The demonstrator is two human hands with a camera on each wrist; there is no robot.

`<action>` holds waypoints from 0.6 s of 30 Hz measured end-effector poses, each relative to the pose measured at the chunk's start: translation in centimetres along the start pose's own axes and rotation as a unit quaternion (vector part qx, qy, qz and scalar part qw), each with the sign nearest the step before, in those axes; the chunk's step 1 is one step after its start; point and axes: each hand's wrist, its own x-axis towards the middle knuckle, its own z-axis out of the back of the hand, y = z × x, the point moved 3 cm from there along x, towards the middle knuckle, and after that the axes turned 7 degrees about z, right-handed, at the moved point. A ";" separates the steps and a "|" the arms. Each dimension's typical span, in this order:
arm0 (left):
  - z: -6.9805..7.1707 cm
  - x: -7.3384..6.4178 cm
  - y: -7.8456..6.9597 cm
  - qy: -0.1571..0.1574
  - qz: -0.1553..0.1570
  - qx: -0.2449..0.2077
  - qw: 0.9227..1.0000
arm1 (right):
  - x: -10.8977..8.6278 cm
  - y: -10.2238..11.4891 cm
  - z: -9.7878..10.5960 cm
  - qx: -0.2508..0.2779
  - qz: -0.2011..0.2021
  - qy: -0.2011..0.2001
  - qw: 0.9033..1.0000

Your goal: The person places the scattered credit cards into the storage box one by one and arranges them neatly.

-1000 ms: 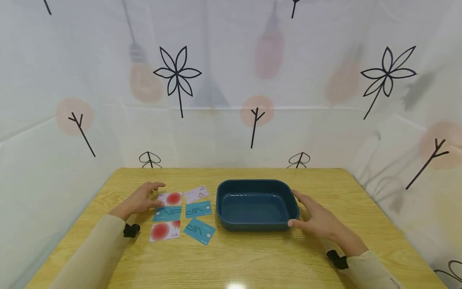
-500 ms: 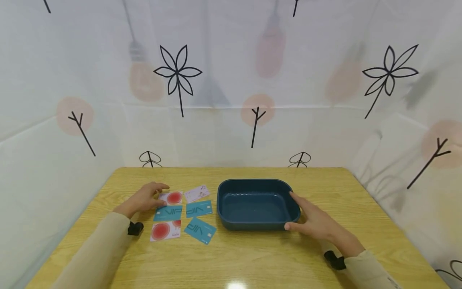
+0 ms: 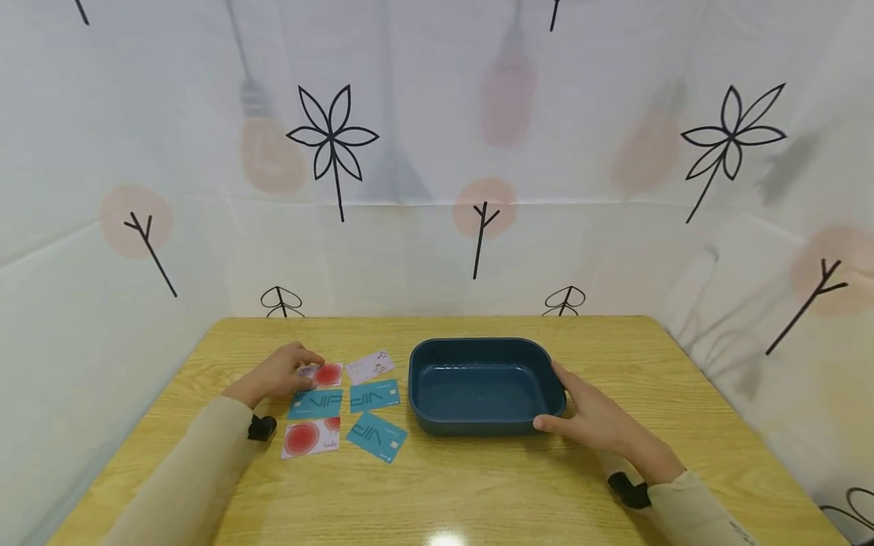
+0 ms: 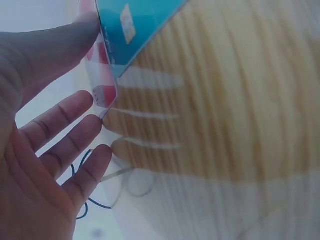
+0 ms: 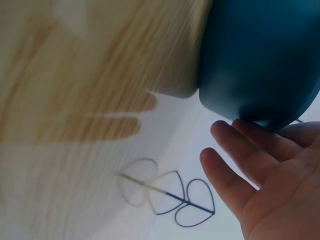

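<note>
Six-odd flat cards lie in two columns on the table, left of a dark blue rectangular dish (image 3: 481,387). My left hand (image 3: 276,373) pinches the white card with a red circle (image 3: 328,374) at the far left, thumb at its near edge and a fingertip at its far edge. In the left wrist view, that card (image 4: 104,62) shows between thumb and fingers, beside a teal card (image 4: 137,27). My right hand (image 3: 601,417) rests at the dish's right end with straight fingers on its wall (image 5: 260,65); the thumb touches the front.
Close to the left hand are teal VIP cards (image 3: 317,404), a second red-circle card (image 3: 310,437) and a pale card with small drawings (image 3: 370,367). The wooden table (image 3: 437,485) ends at a patterned white cloth (image 3: 437,258) behind and at both sides.
My left hand has moved slightly right and its thumb and fingers have closed in on the red-circle card. My right thumb has slid a little left along the dish's front.
</note>
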 end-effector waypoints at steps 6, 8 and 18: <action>0.0 0.6 -0.4 0.018 0.020 0.015 1.000 | 0.1 0.1 0.1 0.011 -0.001 0.004 1.000; 0.1 0.7 -0.4 0.021 0.023 0.025 0.999 | 0.2 0.1 0.1 0.015 -0.001 0.006 1.000; 0.4 0.8 -0.8 0.039 0.045 0.009 0.998 | 0.2 0.0 0.0 0.021 0.003 0.010 1.000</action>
